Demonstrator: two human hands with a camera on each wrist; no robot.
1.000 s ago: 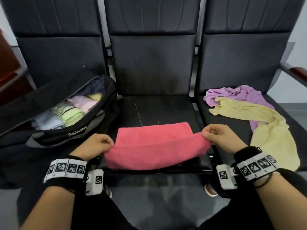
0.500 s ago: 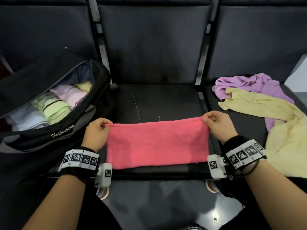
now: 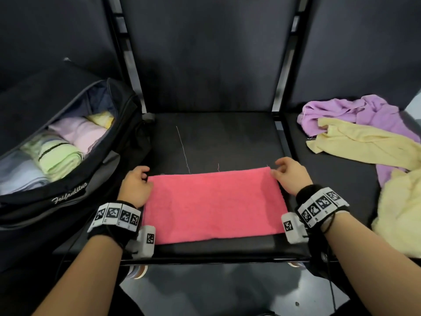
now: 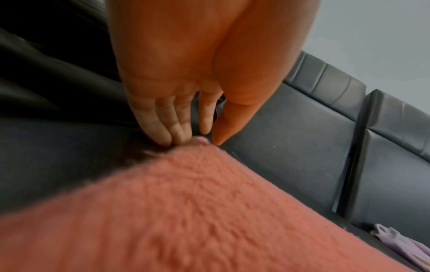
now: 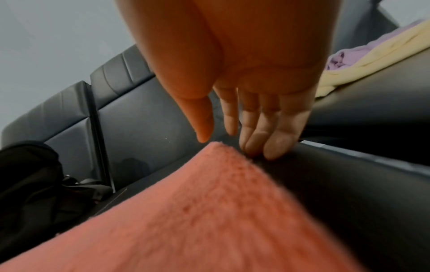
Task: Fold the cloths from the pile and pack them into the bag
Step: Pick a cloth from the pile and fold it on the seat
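A pink cloth lies folded into a flat rectangle on the middle black seat. My left hand is at its far left corner, and in the left wrist view the straight fingers touch that corner of the pink cloth. My right hand is at the far right corner. There the fingers are straight and spread, with the thumb just off the tip of the pink cloth. Neither hand grips it. The open black bag stands on the left seat.
Folded cloths in green, pink, yellow and pale blue fill the bag. A purple cloth and a yellow cloth lie crumpled on the right seat. Seat backs rise behind; the floor is below the front edge.
Both hands carried the near edge of the pink cloth up and over to the far edge, laid it flat, and let go of the corners.
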